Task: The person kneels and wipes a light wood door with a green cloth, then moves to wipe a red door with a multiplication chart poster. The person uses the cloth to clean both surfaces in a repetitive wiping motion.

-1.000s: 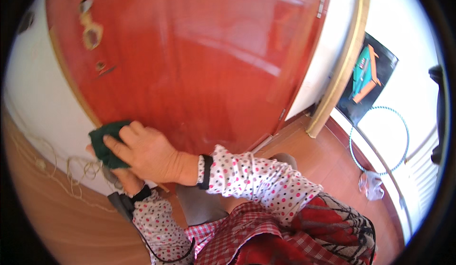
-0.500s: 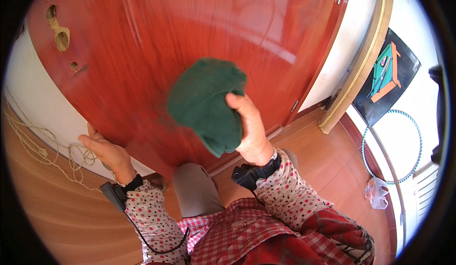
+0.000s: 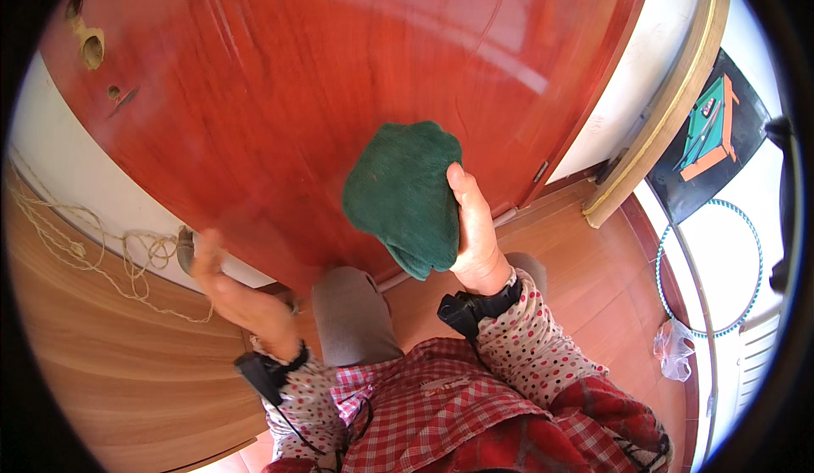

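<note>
A folded dark green cloth (image 3: 403, 197) is gripped in my right hand (image 3: 479, 240), its thumb lying along the right edge. The cloth is in front of a glossy reddish-brown wooden door (image 3: 280, 75); I cannot tell whether it touches the surface. My left hand (image 3: 246, 299) is near the door's lower left edge. Motion blurs it a little, but its fingers look stretched out and hold nothing. Beside its fingertips is a small grey rounded thing (image 3: 185, 248).
Cut-outs (image 3: 89, 45) mark the door's upper left. Tangled pale rope (image 3: 80, 248) lies over a wood-grain panel (image 3: 127, 354) at left. At right are a wooden post (image 3: 653, 108), a small toy pool table (image 3: 712, 130) on a black panel, a hoop (image 3: 761, 265) and a plastic bag (image 3: 674, 350).
My left hand has moved away from the door's edge, down and to the right. My right hand and the cloth appear farther right. The whole view has shifted slightly.
</note>
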`<state>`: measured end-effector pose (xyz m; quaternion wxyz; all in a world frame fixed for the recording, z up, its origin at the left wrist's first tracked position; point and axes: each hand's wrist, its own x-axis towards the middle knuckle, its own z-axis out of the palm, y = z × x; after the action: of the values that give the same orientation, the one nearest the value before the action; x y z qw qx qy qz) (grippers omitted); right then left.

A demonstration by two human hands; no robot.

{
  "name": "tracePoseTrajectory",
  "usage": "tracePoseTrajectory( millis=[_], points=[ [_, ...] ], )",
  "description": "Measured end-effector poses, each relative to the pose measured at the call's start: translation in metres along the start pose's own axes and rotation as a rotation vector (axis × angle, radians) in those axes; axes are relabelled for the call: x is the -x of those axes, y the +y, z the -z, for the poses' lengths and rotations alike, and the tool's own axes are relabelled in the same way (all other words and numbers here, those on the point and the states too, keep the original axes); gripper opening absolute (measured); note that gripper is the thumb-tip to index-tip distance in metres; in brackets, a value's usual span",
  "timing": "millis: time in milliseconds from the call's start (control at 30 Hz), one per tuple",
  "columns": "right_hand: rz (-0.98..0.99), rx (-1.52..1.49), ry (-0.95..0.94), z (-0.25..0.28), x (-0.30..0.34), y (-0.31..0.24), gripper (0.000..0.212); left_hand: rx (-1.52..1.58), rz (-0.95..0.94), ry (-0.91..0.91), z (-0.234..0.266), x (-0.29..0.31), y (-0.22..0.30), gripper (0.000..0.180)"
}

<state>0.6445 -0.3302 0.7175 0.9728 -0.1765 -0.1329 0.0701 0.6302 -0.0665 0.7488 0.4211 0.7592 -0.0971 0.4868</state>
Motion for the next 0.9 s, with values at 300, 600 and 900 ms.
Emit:
tracePoseTrajectory(
  millis=[300, 600, 900],
  points=[
    [-0.115, 0.100, 0.049, 0.000, 0.031, 0.025, 0.059, 0.793, 0.631, -0.587, -0.034, 0.054, 0.048, 0.069],
    [-0.049, 0.846, 0.183, 0.052, 0.031, 0.060, 0.051, 0.717, 0.986, -0.577, -0.011, 0.061, 0.008, 0.036],
    [-0.220, 0.591, 0.081, 0.051, 0.044, 0.090, 0.050, 0.550, 0.758, -0.559, -0.003, 0.079, 0.007, 0.029]
  ],
)
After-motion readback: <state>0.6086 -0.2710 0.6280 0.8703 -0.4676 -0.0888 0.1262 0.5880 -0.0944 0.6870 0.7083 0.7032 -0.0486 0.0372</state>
